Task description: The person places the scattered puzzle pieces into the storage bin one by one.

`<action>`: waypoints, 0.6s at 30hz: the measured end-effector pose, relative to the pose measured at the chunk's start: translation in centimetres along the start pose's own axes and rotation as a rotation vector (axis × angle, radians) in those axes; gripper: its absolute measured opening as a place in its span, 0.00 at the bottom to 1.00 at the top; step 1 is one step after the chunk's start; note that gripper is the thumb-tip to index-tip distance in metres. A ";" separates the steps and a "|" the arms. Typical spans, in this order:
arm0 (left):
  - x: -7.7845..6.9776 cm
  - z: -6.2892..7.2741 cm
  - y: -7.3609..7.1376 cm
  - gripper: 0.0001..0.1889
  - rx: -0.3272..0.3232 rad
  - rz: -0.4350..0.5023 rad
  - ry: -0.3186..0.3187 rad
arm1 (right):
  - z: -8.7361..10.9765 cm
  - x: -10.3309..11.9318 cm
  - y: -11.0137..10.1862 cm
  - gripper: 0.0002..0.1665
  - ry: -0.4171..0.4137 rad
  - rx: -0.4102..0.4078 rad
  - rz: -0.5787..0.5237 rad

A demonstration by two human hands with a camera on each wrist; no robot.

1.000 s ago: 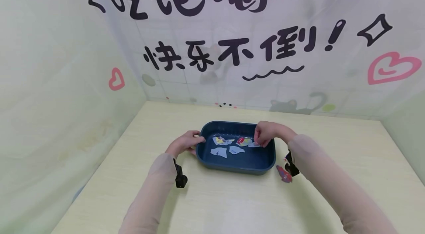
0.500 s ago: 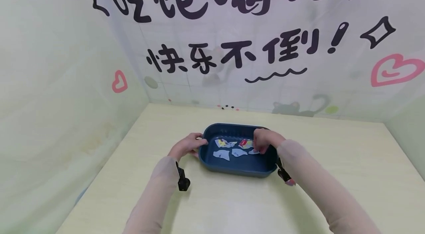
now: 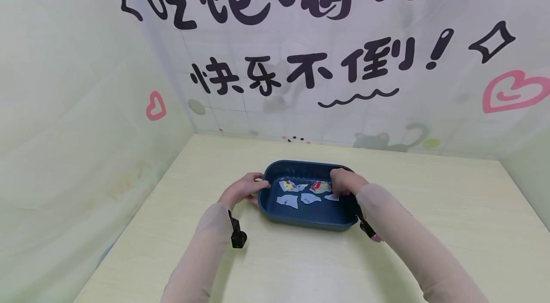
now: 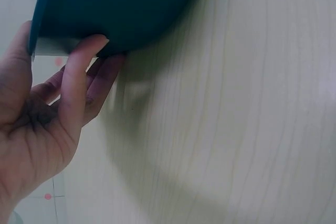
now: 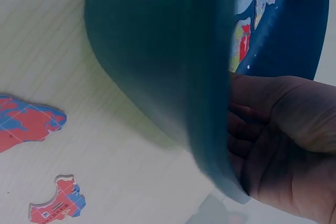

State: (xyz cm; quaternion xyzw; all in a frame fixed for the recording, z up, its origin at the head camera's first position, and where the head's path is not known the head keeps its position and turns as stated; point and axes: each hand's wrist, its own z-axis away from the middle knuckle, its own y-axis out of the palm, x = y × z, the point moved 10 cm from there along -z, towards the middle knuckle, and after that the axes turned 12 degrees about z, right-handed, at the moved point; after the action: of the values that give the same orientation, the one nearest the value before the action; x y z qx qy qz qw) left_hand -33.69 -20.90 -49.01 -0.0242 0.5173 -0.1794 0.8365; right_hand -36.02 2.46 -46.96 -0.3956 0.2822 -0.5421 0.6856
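Observation:
A dark blue tray (image 3: 301,222) sits on the table. My left hand (image 3: 243,189) grips its left end; the left wrist view has the thumb behind the rim and fingers against the outer wall (image 4: 126,9). Inside the right end is my right hand (image 3: 345,182), its fingers pointing down beside a pale puzzle piece (image 3: 332,197). Those fingertips are hidden, so I cannot tell whether they pinch it. Several other flat, irregular pieces lie in the tray, including a yellow-and-white one (image 3: 289,185), a red-and-yellow one (image 3: 319,187) and a pale one (image 3: 287,201).
On the table outside the tray, the right wrist view shows a larger red-and-blue puzzle piece (image 5: 31,123) and a smaller one (image 5: 59,203) with lettering. A printed curtain (image 3: 275,117) stands behind the table (image 3: 292,265).
My right hand has moved lower inside the tray, and the pale piece near it now lies closer to the front row. The left hand keeps its hold. The head view has shifted slightly.

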 end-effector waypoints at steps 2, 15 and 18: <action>0.0 0.0 0.0 0.25 -0.003 -0.005 -0.001 | 0.1 0.1 -0.1 0.04 -0.004 -0.017 0.013; -0.3 0.4 0.0 0.24 -0.011 0.012 -0.002 | 1.7 0.9 -1.2 0.13 -0.033 -0.205 0.052; -0.2 0.4 0.0 0.24 -0.009 0.021 -0.001 | 1.8 0.7 -1.4 0.09 -0.050 -0.233 0.028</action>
State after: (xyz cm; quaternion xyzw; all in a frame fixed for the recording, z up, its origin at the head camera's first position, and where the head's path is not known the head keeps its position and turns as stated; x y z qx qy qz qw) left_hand -33.41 -20.89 -48.70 -0.0225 0.5177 -0.1684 0.8385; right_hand -35.09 2.07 -44.73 -0.4820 0.3315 -0.4857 0.6495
